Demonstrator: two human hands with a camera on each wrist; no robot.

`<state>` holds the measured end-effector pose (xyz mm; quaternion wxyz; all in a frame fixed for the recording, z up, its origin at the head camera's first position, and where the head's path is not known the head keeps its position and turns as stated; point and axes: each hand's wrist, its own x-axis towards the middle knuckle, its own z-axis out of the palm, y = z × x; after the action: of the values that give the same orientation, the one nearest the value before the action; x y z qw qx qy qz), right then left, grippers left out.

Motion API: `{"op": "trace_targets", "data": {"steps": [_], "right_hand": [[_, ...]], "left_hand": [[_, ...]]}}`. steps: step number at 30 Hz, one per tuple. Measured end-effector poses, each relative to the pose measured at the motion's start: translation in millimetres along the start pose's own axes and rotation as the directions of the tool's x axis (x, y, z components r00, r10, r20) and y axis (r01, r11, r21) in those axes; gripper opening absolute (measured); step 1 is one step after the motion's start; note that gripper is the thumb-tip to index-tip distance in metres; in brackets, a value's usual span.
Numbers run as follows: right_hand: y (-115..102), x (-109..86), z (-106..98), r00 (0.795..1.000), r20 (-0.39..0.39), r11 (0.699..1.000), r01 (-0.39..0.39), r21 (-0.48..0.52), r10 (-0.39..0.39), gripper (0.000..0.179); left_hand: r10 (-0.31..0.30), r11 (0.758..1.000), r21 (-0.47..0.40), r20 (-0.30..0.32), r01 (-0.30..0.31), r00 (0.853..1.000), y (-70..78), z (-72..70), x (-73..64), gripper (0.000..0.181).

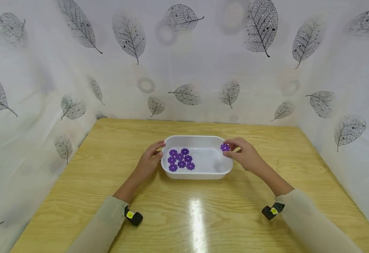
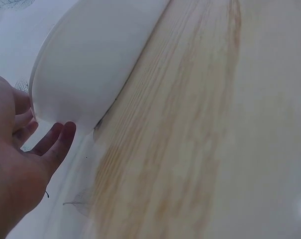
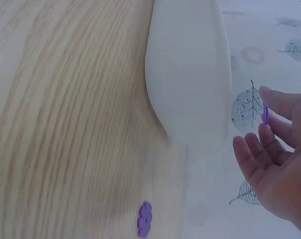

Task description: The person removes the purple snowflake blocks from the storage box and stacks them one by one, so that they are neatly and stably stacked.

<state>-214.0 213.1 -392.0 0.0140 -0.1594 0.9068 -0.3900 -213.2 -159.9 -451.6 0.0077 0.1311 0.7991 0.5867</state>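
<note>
A white oval tray (image 1: 197,174) stands on the table with several purple notched discs (image 1: 179,157) lying flat in its left half. My left hand (image 1: 149,160) holds the tray's left end, its fingertips at the rim and the outer wall. At the right end, my right hand (image 1: 246,154) pinches one purple notched disc (image 1: 225,147) between thumb and fingers, over the rim. The right wrist view shows that disc edge-on at the fingertips. Another purple notched disc (image 3: 145,219) lies on the table outside the tray, hidden in the head view.
The wooden table (image 1: 140,221) has a shiny light reflection in front of the tray. A pale curtain with leaf prints (image 1: 200,63) hangs behind the table and along both sides. Each wrist wears a small black camera (image 1: 135,218).
</note>
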Motion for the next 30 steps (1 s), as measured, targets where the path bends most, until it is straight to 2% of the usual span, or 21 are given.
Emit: {"op": "trace_targets", "data": {"steps": [12,20,27,30], "right_hand": [[29.3,-28.3,-23.5,0.997,-0.049,0.995,-0.061,-0.074,0.057,0.049],[52.7,-39.7,-30.9,0.996,-0.064,0.991,-0.073,-0.114,0.066,0.046],[69.9,-44.0,-29.2,0.99,0.011,0.972,-0.134,-0.192,0.139,0.042],[76.6,-43.6,-26.9,0.988,0.036,0.966,-0.136,-0.219,0.148,0.041]], "left_hand": [[-0.035,0.999,0.002,-0.009,0.036,0.999,-3.5,0.3,-0.5,0.036],[-0.028,1.0,-0.005,-0.002,0.028,1.0,-5.4,-0.3,0.0,0.035],[-0.015,1.0,-0.024,0.008,0.015,1.0,-5.5,-1.0,1.1,0.037],[-0.015,1.0,-0.025,0.005,0.015,1.0,-4.4,-1.0,1.1,0.037]]}}
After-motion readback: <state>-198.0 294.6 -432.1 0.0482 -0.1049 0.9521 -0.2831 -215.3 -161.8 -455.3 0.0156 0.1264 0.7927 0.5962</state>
